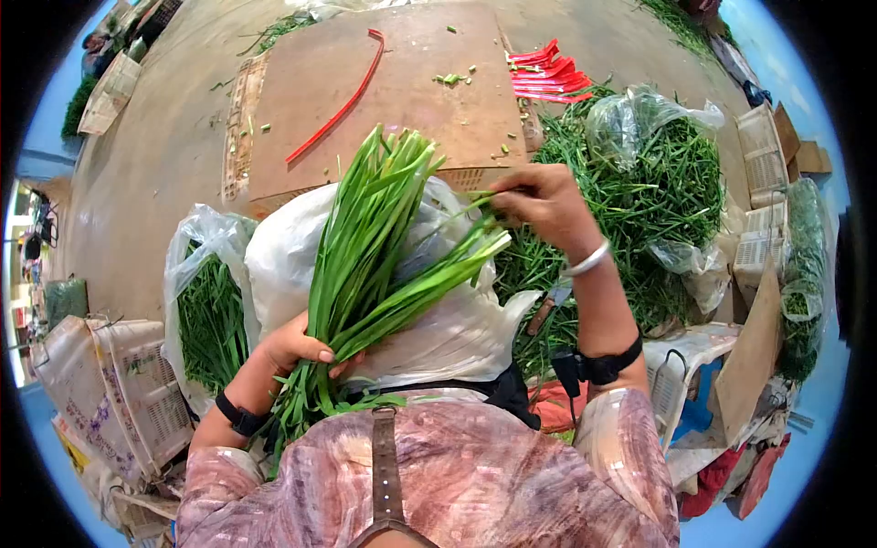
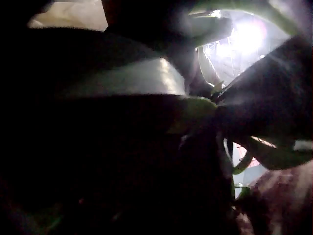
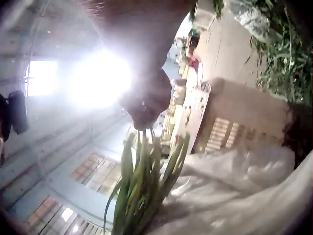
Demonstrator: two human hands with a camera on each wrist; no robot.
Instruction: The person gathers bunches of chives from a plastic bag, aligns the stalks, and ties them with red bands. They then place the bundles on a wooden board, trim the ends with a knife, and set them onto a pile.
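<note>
A bunch of garlic chives [image 1: 358, 242] slants up from the lap in the head view, pale cut ends at the top and leaves hanging below. My left hand [image 1: 294, 345] grips it low down, thumb across the leaves. Part of the bunch splays right toward my right hand [image 1: 546, 203], which pinches a thin chive stalk [image 1: 470, 205] near the cut ends. From the right wrist, fingertips [image 3: 144, 122] show right at the tops of the chives [image 3: 142, 181]. Dark leaves block most of the left wrist view. White plastic sheeting [image 1: 283, 247] covers the lap beneath.
Ahead stands a brown board [image 1: 411, 82] on a crate, with a red strip [image 1: 340, 108] and cut scraps on it. More red strips [image 1: 550, 75] lie at its right edge. A big chive heap [image 1: 639, 201] and a knife [image 1: 550, 306] are right, a bagged bunch [image 1: 212, 306] left.
</note>
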